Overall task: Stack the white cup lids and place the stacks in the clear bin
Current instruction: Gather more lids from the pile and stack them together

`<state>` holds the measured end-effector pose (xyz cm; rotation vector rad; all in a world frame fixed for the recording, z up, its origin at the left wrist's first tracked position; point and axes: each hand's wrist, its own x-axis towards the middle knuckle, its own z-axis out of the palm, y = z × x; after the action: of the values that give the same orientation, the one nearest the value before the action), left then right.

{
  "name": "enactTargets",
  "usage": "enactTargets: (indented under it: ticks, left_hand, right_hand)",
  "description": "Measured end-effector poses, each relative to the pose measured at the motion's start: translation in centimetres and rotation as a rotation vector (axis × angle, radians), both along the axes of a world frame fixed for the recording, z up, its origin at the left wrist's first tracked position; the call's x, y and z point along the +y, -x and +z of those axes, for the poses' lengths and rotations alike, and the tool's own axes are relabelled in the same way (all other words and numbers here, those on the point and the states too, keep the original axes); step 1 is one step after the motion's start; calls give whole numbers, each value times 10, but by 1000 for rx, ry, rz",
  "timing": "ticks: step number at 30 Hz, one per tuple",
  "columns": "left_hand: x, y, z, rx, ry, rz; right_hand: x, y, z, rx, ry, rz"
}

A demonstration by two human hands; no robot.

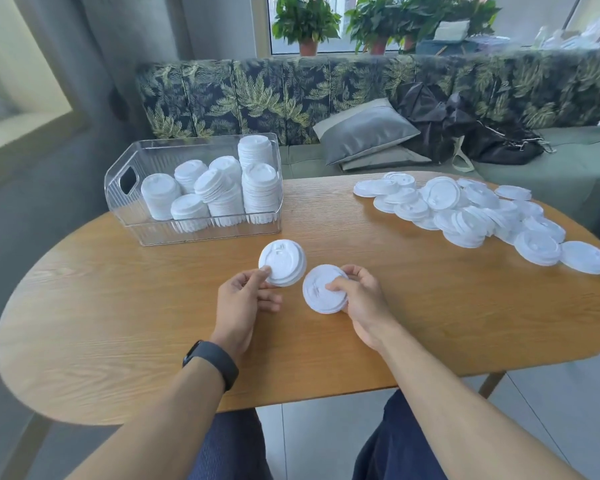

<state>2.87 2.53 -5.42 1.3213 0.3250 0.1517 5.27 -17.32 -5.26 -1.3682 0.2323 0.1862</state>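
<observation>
My left hand (245, 299) pinches a white cup lid (283, 261) by its near edge, thumb on top, above the middle of the wooden table (118, 323). Just to its right, my right hand (359, 299) grips a second white lid (321, 289), thumb on its top and fingers round its rim. The two lids are side by side and slightly apart. The clear bin (208, 233) stands at the back left and holds several stacks of white lids (260, 188). A loose pile of white lids (465, 213) is spread over the table's back right.
A leaf-patterned sofa (257, 95) runs behind the table, with grey cushions (364, 133) and a black bag (465, 126) on it. Potted plants (307, 22) stand at the window. A black band (212, 362) is on my left wrist.
</observation>
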Motion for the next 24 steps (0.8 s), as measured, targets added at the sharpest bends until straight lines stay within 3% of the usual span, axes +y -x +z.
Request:
enactTargets:
  ticks: [8,19,24]
  left_hand:
    - [-8,3,2,-12,-17,58]
    - [-12,8,4,-32,17,56]
    - [-14,12,1,-48,-81,-63]
  right_hand:
    - [-8,1,6,15,-235,163]
    - [-4,3,-3,40,-430,43]
    - [-3,3,-1,51,-442,7]
